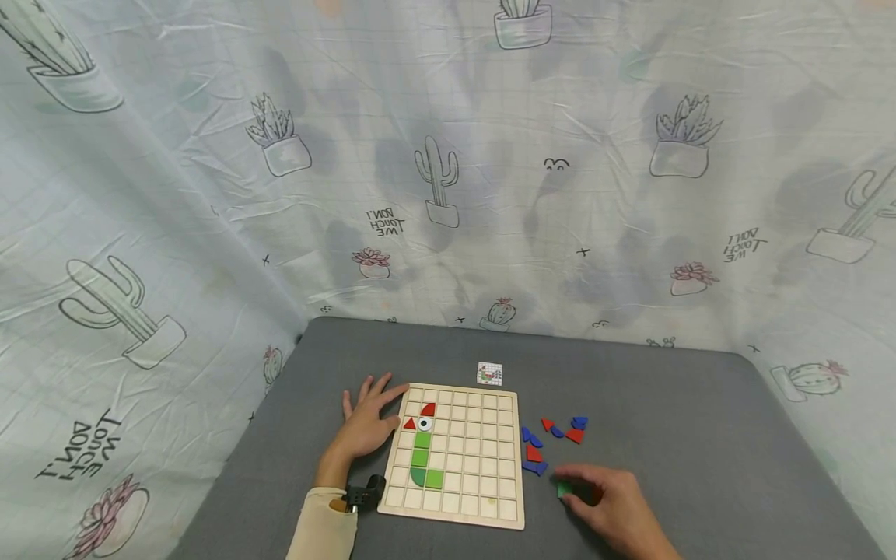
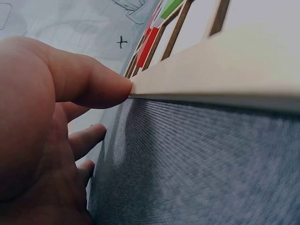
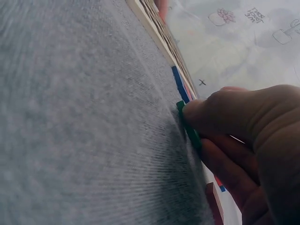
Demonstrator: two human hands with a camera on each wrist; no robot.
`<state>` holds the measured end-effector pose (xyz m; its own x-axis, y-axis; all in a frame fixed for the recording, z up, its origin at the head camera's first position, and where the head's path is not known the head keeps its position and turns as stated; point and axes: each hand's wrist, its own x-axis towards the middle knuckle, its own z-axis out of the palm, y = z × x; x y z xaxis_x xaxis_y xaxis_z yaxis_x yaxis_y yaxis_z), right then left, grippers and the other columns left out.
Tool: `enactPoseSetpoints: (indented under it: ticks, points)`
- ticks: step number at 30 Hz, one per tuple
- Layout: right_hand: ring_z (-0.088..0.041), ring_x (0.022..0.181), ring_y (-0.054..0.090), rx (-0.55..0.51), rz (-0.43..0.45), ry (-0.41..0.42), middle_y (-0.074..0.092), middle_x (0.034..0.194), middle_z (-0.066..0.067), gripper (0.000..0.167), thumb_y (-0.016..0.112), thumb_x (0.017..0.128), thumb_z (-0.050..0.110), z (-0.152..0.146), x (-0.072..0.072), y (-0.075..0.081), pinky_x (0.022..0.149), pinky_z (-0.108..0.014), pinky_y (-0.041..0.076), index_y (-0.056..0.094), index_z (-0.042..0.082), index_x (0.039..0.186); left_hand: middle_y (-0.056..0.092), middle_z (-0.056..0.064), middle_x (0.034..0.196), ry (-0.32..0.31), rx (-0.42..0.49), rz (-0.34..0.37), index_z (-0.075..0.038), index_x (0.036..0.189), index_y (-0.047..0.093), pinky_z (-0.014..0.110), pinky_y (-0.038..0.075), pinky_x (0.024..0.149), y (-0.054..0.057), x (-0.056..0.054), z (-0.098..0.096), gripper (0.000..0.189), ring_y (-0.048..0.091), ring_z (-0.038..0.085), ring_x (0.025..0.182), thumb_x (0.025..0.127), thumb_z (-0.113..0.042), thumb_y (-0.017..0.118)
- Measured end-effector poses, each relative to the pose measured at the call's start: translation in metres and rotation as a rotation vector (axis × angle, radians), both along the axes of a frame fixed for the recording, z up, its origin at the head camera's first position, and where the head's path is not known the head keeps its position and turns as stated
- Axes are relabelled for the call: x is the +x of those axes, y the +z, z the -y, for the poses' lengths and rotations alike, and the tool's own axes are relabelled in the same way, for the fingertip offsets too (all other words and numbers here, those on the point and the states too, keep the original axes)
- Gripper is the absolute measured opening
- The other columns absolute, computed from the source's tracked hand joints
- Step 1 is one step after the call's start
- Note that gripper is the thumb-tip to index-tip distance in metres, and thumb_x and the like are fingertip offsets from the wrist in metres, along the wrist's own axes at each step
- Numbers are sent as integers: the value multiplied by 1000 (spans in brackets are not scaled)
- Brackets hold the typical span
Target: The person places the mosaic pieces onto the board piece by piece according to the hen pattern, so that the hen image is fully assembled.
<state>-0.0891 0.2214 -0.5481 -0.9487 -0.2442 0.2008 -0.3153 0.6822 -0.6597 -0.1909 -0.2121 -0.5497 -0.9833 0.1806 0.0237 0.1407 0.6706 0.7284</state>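
Observation:
A wooden grid board lies on the grey table. In its left columns sit a red quarter-round, a red triangle, a white eye tile, light green squares and a darker green quarter-round. My left hand has its fingers spread at the board's left side; in the left wrist view the thumb touches the board's edge. Right of the board, my right hand pinches a dark green piece between thumb and fingers, low over the table. Its full outline is partly hidden.
Several loose red and blue pieces, among them a red piece and a blue one, lie between the board and my right hand. Behind the board is a small pattern card. A printed cloth hangs around the table.

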Motion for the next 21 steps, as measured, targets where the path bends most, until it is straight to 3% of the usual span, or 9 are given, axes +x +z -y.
enactPoseSetpoints:
  ticks: [8,14,21]
  points:
    - [3,98,74,-3,-38,26,82,106,16,34,94,83,8,2,2,-5,80,-26,64,85,26,110,29,22,179,-2,-11,13,-17,158,61,77,-23,124,-1,0,0,62,4,53,169,97,-4,64]
    - [2,98,74,-25,-22,18,82,104,19,29,94,85,14,9,1,2,83,-27,65,85,28,109,28,22,180,-7,1,16,-17,159,61,76,-23,124,1,1,1,62,3,53,169,98,-5,64]
    - [-1,99,77,-87,-77,102,83,106,15,28,92,86,9,29,-4,5,82,-28,66,86,22,110,29,21,180,-4,-5,11,-18,159,61,76,-23,124,0,1,1,62,3,53,169,98,-5,65]
